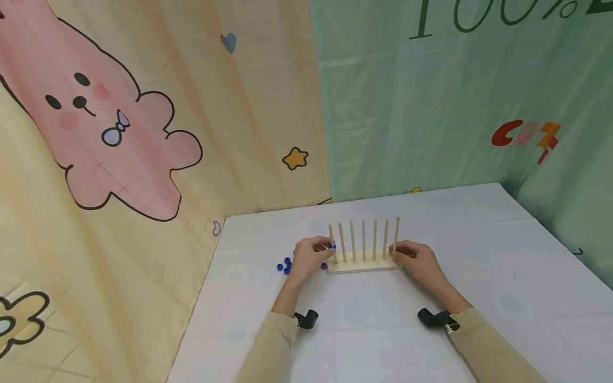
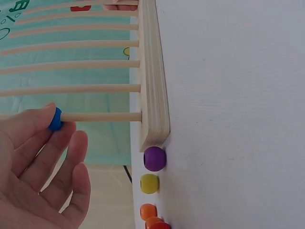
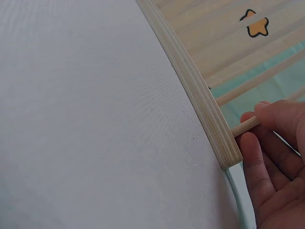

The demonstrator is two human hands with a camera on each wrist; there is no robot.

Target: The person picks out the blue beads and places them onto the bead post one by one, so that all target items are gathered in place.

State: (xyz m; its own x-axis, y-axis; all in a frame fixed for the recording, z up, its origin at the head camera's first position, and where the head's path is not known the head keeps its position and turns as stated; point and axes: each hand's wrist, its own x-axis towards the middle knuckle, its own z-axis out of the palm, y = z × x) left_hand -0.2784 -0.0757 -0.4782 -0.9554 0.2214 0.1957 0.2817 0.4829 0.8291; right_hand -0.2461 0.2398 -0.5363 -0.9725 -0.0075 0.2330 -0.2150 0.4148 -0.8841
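A pale wooden base point(image 1: 364, 266) carries a row of several upright pegs point(image 1: 363, 239). At its left end my left hand point(image 1: 308, 258) pinches a blue bead point(image 2: 56, 119) between thumb and index finger. In the left wrist view that bead is threaded on the leftmost peg point(image 2: 102, 117), partway along it, above the base. My right hand point(image 1: 419, 260) grips the low part of the rightmost peg point(image 3: 247, 126) between thumb and fingers, with one fingertip close to the base's end.
Beside the base's left end lie a purple bead point(image 2: 155, 159), a yellow bead point(image 2: 149, 183), orange beads point(image 2: 148, 211) and a red bead point(image 2: 159, 225). Several blue beads point(image 1: 287, 270) lie left of my left hand. Patterned curtains point(image 1: 258, 106) stand behind the white-covered table point(image 1: 359, 340).
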